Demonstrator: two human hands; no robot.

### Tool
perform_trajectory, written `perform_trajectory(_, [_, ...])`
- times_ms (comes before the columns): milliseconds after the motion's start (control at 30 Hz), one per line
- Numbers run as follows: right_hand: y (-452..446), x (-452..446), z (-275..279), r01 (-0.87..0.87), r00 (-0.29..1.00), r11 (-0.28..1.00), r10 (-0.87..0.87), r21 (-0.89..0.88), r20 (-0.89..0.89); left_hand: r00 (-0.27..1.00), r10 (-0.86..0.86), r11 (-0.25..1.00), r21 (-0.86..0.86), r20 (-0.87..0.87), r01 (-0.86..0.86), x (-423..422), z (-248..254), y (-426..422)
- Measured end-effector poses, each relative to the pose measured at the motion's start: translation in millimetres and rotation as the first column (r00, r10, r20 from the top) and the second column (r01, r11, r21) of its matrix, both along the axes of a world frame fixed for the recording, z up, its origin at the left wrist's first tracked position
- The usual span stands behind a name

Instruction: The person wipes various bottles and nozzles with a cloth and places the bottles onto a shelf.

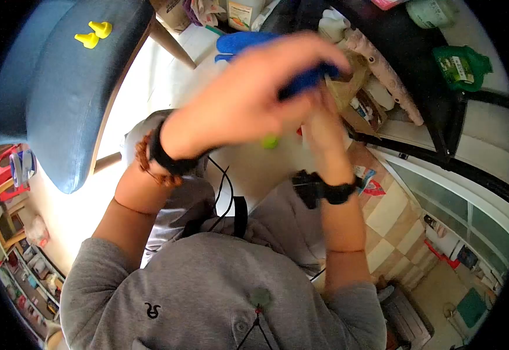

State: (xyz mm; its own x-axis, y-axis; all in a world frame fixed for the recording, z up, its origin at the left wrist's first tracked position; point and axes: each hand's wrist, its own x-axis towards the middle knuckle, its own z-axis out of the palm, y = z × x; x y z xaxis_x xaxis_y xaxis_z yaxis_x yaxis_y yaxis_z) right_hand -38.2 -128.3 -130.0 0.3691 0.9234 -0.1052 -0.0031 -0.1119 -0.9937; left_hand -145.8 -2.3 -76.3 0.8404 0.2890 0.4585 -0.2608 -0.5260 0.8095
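One dark-blue object (304, 80), blurred, shape & material unclear, sits b/w thumb & fingers of L hand (240, 99), which curls round it. R hand (326, 128) just below, fingertips close to it; can't tell if gripping. Two smooth yellow cone-tipped pcs (88, 40) lie on blue, fabric-look, curved-edge seat (70, 99).

Between the blue chair (62, 99) and the left hand (248, 87), a strip of bright floor (161, 81) leaves room, interrupted by a chair leg (174, 44). Beside the right hand (326, 125), a cluttered cardboard box (358, 123) stands in the way.
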Motion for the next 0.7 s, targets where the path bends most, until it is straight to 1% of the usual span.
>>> perform_trajectory(33, [-2.1, -8.9, -16.6, 0.016, 0.999, 1.000, -0.016, 0.008, -0.040, 0.999, -0.009, 0.991, 0.136, -0.035, 0.014, 3.6, -3.6, -18.5])
perform_trajectory(100, [-6.4, -13.3, -28.6, 0.057, 0.995, 0.998, -0.054, 0.036, -0.082, 0.959, -0.086, 0.902, 0.389, -0.269, 0.189, 3.1, -1.0, -47.6])
perform_trajectory(200, [-11.1, -1.8, -27.2, 0.107, 0.989, 0.989, -0.095, 0.100, -0.117, 0.977, -0.007, 0.734, 0.663, -0.211, 0.148, 3.7, -15.0, -68.5])
perform_trajectory(300, [-16.3, 15.7, -20.7, 0.149, 0.980, 0.972, -0.120, 0.182, -0.160, 0.988, -0.120, 0.802, 0.577, -0.098, 0.155, 8.3, -15.5, -55.9])
perform_trajectory(333, [-18.0, 23.1, -17.3, 0.164, 0.976, 0.963, -0.127, 0.213, -0.176, 0.983, -0.183, 0.902, 0.399, 0.011, 0.163, 9.2, -13.6, -48.2])
perform_trajectory(367, [-21.0, 31.6, -14.3, 0.185, 0.971, 0.952, -0.138, 0.244, -0.196, 0.984, -0.145, 0.961, 0.254, 0.104, 0.114, 11.9, -19.1, -35.0])
perform_trajectory(400, [-25.7, 38.7, -10.6, 0.204, 0.965, 0.938, -0.145, 0.280, -0.217, 0.974, -0.099, 0.992, 0.102, 0.204, 0.079, 14.6, -24.6, -21.7])
perform_trajectory(433, [-29.0, 47.8, -8.7, 0.219, 0.962, 0.926, -0.153, 0.306, -0.227, 0.981, 0.024, 0.999, -0.042, 0.192, -0.016, 14.9, -35.8, -5.7])
perform_trajectory(467, [-34.3, 56.8, -5.9, 0.236, 0.958, 0.910, -0.159, 0.340, -0.238, 0.975, 0.140, 0.976, -0.192, 0.175, -0.106, 15.1, -47.0, 10.3])
perform_trajectory(500, [-38.0, 68.0, -4.8, 0.255, 0.953, 0.893, -0.167, 0.370, -0.253, 0.949, 0.295, 0.915, -0.320, 0.109, -0.247, 16.8, -66.3, 12.2])
perform_trajectory(533, [-44.4, 75.9, -2.7, 0.271, 0.949, 0.875, -0.174, 0.400, -0.261, 0.937, 0.274, 0.926, -0.202, -0.216, -0.318, 17.8, -74.3, 3.5])
perform_trajectory(567, [-50.6, 83.4, -0.8, 0.285, 0.946, 0.859, -0.181, 0.424, -0.269, 0.815, 0.264, 0.937, -0.065, -0.515, -0.344, 20.3, -84.3, -5.8])
perform_trajectory(600, [-55.3, 89.7, -0.2, 0.296, 0.942, 0.847, -0.184, 0.442, -0.279, 0.785, 0.223, 0.974, 0.152, -0.578, -0.165, 21.1, -117.2, -16.3])
perform_trajectory(633, [-59.6, 91.5, -0.1, 0.302, 0.940, 0.839, -0.185, 0.453, -0.285, 0.740, 0.202, 0.938, 0.344, -0.642, 0.042, 20.8, -157.8, -30.2])
perform_trajectory(700, [-62.4, 92.6, -2.3, 0.313, 0.937, 0.833, -0.193, 0.455, -0.291, 0.537, 0.154, 0.916, 0.323, -0.829, 0.237, 25.2, -211.0, -66.2])
